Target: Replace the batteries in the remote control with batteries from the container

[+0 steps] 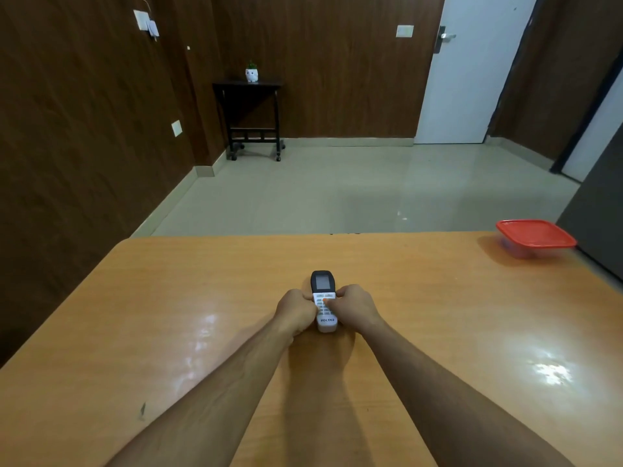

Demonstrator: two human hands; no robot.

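Dark brown wood-panelled walls (pixel 84 129) enclose a room with a pale tiled floor (pixel 337 187) and a white door (pixel 472 72) at the far right. Against the back wall stands a small dark wooden side table on castors (pixel 251 112), bearing a white owl-shaped pot with a green plant (pixel 251 73). In the foreground lies a glossy orange-brown wooden table (pixel 135 315). Near its middle, a white remote control with a black display end and grey buttons (pixel 323 298) lies lengthwise, buttons up, display pointing away from the person. The left hand (pixel 296 311) grips the remote's left side with curled fingers; the right hand (pixel 354 306) grips its right side, thumb resting on the button face. Both bare forearms extend from the lower edge. At the table's far right corner, well apart from the hands, sits a clear plastic container with a red square lid (pixel 536 235), lid on; its contents cannot be told.
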